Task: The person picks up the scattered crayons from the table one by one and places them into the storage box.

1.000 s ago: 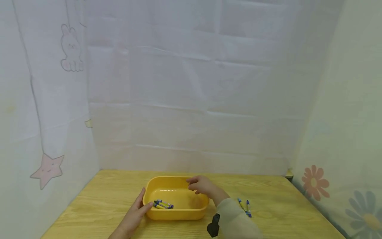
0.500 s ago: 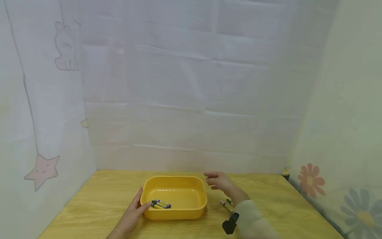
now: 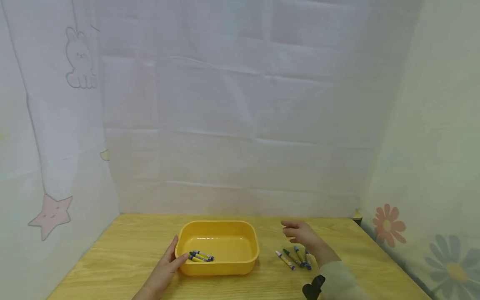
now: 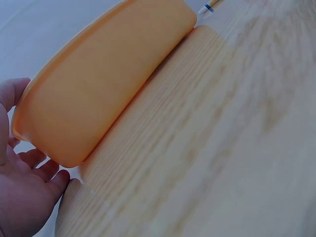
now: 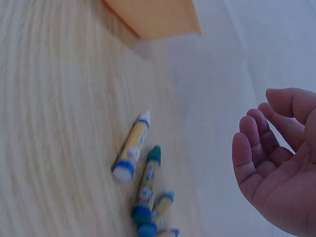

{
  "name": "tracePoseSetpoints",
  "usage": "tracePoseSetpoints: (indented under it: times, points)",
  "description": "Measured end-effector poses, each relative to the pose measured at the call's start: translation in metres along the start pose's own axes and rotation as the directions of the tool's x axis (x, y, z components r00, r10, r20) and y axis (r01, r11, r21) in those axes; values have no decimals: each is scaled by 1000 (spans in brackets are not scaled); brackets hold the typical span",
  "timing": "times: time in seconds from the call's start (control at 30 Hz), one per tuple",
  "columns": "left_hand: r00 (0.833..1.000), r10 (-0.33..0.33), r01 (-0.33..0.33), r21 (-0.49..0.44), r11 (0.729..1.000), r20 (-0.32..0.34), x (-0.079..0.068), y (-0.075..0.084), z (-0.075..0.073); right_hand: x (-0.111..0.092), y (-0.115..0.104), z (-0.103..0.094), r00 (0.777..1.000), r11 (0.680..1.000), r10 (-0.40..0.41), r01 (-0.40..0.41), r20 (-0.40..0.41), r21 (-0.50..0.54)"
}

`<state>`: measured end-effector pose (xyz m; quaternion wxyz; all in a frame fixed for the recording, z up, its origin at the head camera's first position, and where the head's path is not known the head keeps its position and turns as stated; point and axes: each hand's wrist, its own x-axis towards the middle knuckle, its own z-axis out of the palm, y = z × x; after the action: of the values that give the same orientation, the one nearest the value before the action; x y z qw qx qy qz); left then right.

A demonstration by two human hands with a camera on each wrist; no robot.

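Note:
A yellow plastic tub [image 3: 217, 268] stands on the wooden table. My left hand [image 3: 163, 266] holds its left end, thumb over the rim and the other fingers along the outside wall; the left wrist view shows the same hand [image 4: 24, 182] at the tub's corner. Inside lie several crayons [image 3: 201, 256] near the thumb. Right of the tub, my right hand [image 3: 305, 235] hovers with nothing in it, fingers loosely bent. Below it are several crayons on the table, among them a white-tipped crayon [image 5: 132, 148] and a green crayon [image 5: 147, 187]. The forearm partly covers the rightmost one.
The wooden table [image 3: 131, 246] ends at a pale cloth backdrop [image 3: 232, 146] behind. Cloth walls with printed drawings flank it on both sides. A black device [image 3: 314, 287] sits at the right wrist.
My right hand has moved from over the tub to the right, now above the loose crayons, uncovering more of them. The left hand stays on the tub.

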<state>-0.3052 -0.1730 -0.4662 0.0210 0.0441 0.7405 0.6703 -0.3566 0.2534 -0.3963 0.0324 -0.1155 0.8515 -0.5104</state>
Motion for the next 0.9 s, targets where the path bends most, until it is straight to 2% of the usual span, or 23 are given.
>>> tracePoseSetpoints:
  times: [0.33,0.47,0.67,0.83,0.9]
  points:
    - [1000,20,-20,-19,1000,9,-2,3,1,-25,39,-19,992,996,86,-87,-94,-3]
    - [1000,19,-18,-25,1000,12,-2,3,1,-31,52,-21,975,988,148,-152,-167,-12]
    - [1000,8,-8,-25,1000,13,-2,3,0,-35,66,-21,947,968,228,-245,-226,-51]
    - [1000,7,-7,-22,1000,19,-1,3,0,-35,72,-18,935,955,240,-276,-262,-110]
    - [1000,8,-8,-23,1000,21,-1,2,0,-36,72,-17,938,955,226,-267,-263,-131]
